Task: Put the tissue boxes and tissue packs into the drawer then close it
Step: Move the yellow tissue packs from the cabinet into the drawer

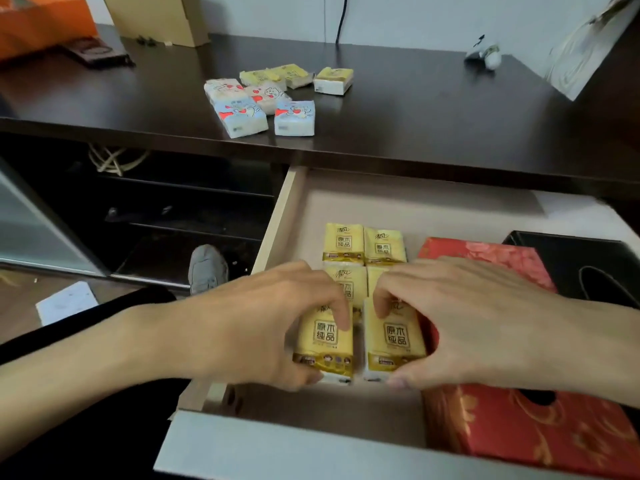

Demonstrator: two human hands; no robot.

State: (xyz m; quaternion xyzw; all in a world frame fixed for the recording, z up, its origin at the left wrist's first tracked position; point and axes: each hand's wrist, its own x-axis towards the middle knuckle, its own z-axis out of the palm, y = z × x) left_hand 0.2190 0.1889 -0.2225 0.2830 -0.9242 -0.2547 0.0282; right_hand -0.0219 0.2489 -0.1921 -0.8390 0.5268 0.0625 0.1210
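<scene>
The drawer stands pulled open below the dark desk. Inside lie several yellow tissue packs in two columns. My left hand grips the nearest left yellow pack and my right hand grips the nearest right yellow pack, both resting low in the drawer. Two more yellow packs lie at the far end of the columns. Red tissue boxes sit at the drawer's right: one near, one farther back. On the desk top lie several more packs, yellow and blue-and-white with red hearts.
A black box sits at the drawer's far right. The desk also holds an orange bag, a cardboard box and a small white object. A shoe and open shelves are left of the drawer.
</scene>
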